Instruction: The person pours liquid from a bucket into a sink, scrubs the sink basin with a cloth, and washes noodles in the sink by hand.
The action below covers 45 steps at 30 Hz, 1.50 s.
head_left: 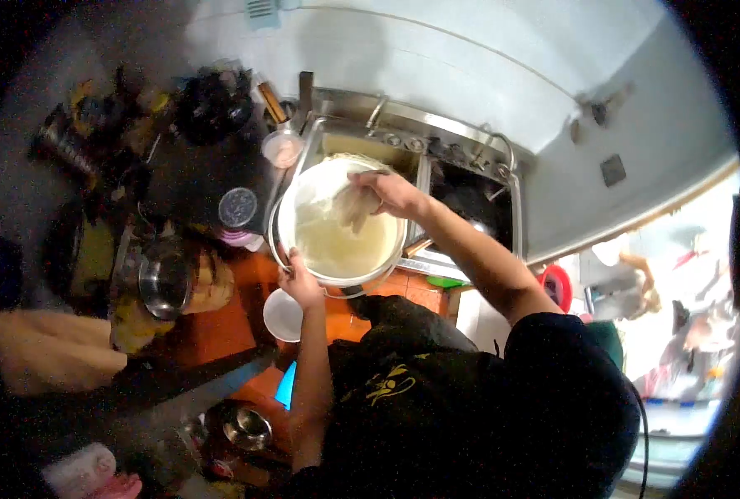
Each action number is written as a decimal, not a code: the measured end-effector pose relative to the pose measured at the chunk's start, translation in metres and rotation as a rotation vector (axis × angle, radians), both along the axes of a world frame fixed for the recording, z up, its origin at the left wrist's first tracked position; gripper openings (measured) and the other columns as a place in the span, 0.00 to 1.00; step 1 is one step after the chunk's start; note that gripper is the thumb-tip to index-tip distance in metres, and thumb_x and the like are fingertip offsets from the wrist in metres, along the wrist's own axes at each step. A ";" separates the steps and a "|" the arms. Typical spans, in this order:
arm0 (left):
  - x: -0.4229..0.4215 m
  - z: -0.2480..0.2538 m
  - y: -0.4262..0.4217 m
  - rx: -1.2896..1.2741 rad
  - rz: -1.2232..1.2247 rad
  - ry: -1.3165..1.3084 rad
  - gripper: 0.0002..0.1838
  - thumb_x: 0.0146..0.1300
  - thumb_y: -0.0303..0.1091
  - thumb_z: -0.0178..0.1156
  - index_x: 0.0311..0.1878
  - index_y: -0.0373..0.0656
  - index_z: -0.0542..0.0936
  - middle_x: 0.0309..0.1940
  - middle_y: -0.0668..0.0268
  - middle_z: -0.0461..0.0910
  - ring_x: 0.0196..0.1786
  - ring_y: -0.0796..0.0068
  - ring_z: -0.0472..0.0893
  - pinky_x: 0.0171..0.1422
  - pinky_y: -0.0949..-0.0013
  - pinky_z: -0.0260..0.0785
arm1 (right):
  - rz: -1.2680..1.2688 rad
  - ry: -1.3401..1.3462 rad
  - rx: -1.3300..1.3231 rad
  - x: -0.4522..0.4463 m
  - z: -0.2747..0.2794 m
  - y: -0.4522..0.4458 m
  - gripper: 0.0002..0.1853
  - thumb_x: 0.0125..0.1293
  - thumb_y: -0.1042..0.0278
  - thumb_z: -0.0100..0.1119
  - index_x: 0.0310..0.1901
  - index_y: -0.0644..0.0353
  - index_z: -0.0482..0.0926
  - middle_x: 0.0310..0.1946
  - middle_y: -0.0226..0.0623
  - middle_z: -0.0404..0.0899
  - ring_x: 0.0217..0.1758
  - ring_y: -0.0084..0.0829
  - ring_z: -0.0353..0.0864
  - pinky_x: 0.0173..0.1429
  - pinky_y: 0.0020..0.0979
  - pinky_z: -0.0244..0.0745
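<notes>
A large white bucket (313,190) is tilted at the edge of the left sink basin (387,148), with cloudy yellowish liquid (337,239) inside. My left hand (302,284) grips the bucket's near rim, thumb over the edge. Over the bucket's mouth, my right hand (395,195) has its fingers curled downward around a pale, limp bundle (355,209). Blur hides what that bundle is made of. Some pale strands (349,158) show in the basin just beyond the far rim.
Two metal taps rise behind the double sink, whose right basin (461,191) looks dark. Left of the bucket are a clear plastic cup (282,150) and a lidded round container (238,206). A metal bowl (166,283) sits farther left. Below is a white tub (283,316) over orange floor tiles.
</notes>
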<state>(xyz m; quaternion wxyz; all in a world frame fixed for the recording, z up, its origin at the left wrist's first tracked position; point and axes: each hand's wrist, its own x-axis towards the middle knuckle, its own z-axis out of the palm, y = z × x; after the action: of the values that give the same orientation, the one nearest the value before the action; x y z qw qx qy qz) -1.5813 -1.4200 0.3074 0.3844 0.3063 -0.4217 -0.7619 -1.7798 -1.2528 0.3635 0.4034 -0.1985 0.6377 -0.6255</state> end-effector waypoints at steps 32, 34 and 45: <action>-0.006 0.000 0.045 0.097 -0.152 -0.252 0.24 0.63 0.42 0.61 0.53 0.29 0.76 0.52 0.49 0.77 0.51 0.56 0.80 0.52 0.57 0.75 | -0.257 -0.978 -0.297 0.036 -0.056 0.023 0.36 0.62 0.83 0.57 0.71 0.56 0.54 0.47 0.45 0.74 0.44 0.37 0.80 0.51 0.37 0.84; -0.001 0.000 0.045 0.111 -0.151 -0.297 0.25 0.61 0.42 0.63 0.54 0.31 0.75 0.51 0.49 0.77 0.50 0.56 0.80 0.51 0.57 0.75 | -0.120 -0.650 -0.209 0.023 -0.076 0.038 0.28 0.62 0.79 0.58 0.62 0.55 0.61 0.42 0.40 0.78 0.41 0.36 0.82 0.49 0.36 0.83; -0.001 0.020 0.055 0.128 -0.137 -0.223 0.21 0.66 0.38 0.61 0.57 0.34 0.75 0.49 0.57 0.80 0.47 0.65 0.80 0.51 0.63 0.73 | 0.106 0.237 0.641 0.030 -0.066 0.025 0.24 0.76 0.49 0.43 0.38 0.60 0.82 0.25 0.43 0.78 0.18 0.36 0.77 0.22 0.37 0.72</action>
<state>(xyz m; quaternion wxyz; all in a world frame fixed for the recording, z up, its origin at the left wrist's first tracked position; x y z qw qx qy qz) -1.5823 -1.3648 0.3276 0.2621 0.3836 -0.4323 -0.7728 -1.7494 -1.2276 0.2978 0.4002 -0.1661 0.8329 -0.3442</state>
